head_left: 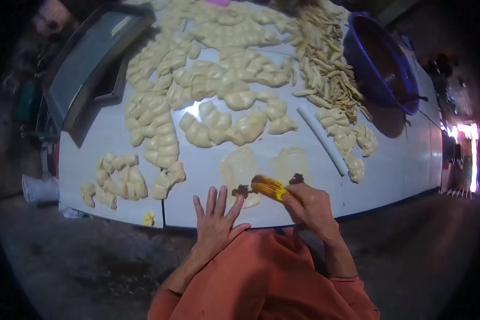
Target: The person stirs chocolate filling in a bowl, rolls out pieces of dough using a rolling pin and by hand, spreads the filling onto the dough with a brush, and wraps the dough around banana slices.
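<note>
My left hand [216,221] lies flat near the table's front edge with its fingers spread. Its fingertips reach the near end of a flattened dough sheet [238,168], beside a dab of dark brown paste [242,190]. In my right hand [313,209] is a yellow scraper [268,188], smeared with brown, held over the gap between two dough sheets. The second dough sheet [290,161] lies to the right, with another brown dab [296,178] at its near end, just above my right knuckles. A small piece of dough [252,200] sits between my hands.
Many dough pieces [218,125] cover the white table [389,170]. A white rod [322,140] lies right of the sheets, near a heap of thin dough strips [325,64]. A purple basin [405,98] stands at the far right, metal trays [85,64] at the left.
</note>
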A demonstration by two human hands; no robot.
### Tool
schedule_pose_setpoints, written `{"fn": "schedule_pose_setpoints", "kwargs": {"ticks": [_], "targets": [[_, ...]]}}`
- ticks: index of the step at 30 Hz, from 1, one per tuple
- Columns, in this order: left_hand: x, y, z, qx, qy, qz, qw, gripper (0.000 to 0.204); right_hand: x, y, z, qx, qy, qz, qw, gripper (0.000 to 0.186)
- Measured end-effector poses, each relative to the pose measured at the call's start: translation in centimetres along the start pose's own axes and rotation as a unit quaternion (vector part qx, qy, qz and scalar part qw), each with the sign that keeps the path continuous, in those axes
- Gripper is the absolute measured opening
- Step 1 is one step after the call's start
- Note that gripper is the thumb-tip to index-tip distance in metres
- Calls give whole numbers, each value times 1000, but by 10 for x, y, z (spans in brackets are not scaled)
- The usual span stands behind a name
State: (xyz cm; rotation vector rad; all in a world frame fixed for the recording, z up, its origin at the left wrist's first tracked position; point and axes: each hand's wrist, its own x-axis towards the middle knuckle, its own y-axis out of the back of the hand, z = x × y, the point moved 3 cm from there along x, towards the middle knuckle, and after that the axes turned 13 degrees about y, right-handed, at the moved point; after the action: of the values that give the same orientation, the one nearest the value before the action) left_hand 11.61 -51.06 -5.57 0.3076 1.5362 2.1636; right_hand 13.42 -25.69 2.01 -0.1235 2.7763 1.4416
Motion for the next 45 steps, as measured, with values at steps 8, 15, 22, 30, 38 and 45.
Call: {"fn": "schedule_pose_setpoints", "kwargs": {"ticks": [8,15,22,30,38,45], "targets": [[-12,-8,-3,36,17,84,996,65,17,107,97,235,-96,265,930,23],[-21,-27,-10,78,20,166,983,51,62,303,217,-147,-128,301,933,29],[-30,-39,-11,105,57,176,977,49,145,306,288,-247,-66,-17,967,25],[-25,-35,-4,80,81,171,979,49,135,328,324,60,-60,27,996,35],[-27,-39,-7,67,72,171,980,49,109,325,304,211,-115,59,969,32],[-22,-30,-2,65,55,215,973,50,106,260,200,216,1,40,976,26]]}}
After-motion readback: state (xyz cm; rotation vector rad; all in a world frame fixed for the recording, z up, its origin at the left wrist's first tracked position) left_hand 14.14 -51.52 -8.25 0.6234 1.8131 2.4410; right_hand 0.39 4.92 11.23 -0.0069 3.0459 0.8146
